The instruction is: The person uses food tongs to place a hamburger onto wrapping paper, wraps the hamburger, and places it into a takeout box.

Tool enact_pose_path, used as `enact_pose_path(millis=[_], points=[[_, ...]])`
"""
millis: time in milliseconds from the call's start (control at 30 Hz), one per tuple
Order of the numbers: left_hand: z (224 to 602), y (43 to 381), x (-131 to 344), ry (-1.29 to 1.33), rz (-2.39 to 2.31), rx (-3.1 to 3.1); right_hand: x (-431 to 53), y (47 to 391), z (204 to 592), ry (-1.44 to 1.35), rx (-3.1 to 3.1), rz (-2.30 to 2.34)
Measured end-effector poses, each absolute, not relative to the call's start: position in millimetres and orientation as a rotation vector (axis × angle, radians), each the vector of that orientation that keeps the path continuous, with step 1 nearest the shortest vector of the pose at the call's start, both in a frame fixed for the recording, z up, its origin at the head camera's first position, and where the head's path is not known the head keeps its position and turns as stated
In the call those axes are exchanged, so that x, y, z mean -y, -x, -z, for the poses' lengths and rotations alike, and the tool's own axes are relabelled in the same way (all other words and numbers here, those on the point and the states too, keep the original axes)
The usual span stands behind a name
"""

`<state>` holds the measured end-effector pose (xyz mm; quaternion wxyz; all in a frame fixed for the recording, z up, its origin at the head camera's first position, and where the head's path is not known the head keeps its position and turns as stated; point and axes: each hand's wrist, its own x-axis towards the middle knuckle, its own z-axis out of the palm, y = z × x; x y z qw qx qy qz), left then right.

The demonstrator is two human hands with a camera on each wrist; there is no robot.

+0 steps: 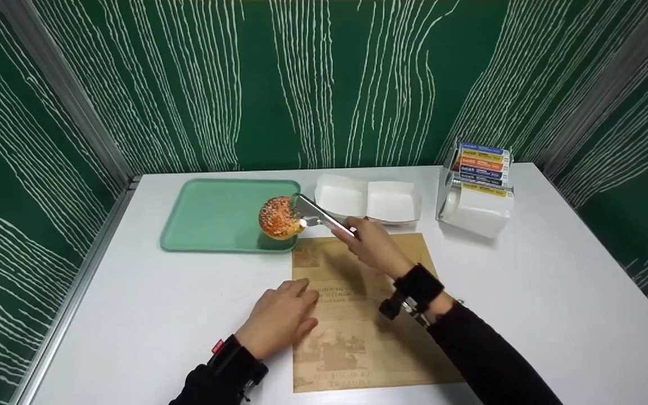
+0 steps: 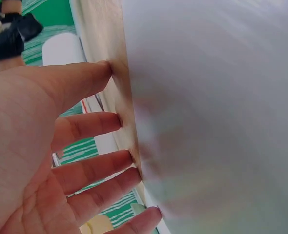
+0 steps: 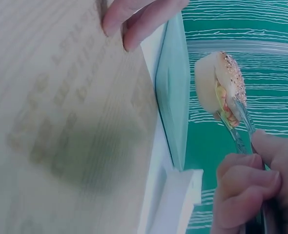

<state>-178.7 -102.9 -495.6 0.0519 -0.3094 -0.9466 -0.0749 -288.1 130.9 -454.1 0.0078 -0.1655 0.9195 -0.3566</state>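
My right hand (image 1: 377, 246) grips metal tongs (image 1: 324, 216), fingers curled round the handles. Their tips pinch a filled burger (image 1: 279, 218) with a sesame-topped bun; in the right wrist view the burger (image 3: 222, 87) is lifted, its yellow and red filling showing at the side. In the head view it appears over the right end of the green tray (image 1: 217, 216). My left hand (image 1: 282, 312) rests at the left edge of the brown printed paper sheet (image 1: 358, 360). Its fingers (image 2: 92, 124) are spread and fairly straight, fingertips touching the sheet and table.
Behind the sheet sits an open white paper box (image 1: 394, 199), just right of the tray. A rack of colourful-edged boxes (image 1: 481, 169) with a white roll (image 1: 478, 208) stands at back right. Green walls with white lines enclose the white table (image 1: 549, 281).
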Motion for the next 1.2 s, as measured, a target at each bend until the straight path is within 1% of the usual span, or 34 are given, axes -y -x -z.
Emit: enact_pose_path(millis=[200,467,667,1000,1200], points=[[495.4,178.0,103.9,0.939,0.280,2.915,-163.1,273.4,452.3,0.568,-2.872,1.160],[495.1,178.1,105.1,0.943,0.325,2.938,-206.2,251.1,447.5,0.511,-2.897,1.078],[496.7,177.6,105.7,0.950,0.339,2.927,-234.3,232.4,451.1,0.477,-2.847,1.093],[496.5,176.3,106.6,0.946,0.367,2.964,-267.7,208.5,465.1,0.404,-2.750,1.077],[494.5,177.6,106.2,0.937,0.370,2.991,-282.1,194.6,463.2,0.354,-2.674,1.106]])
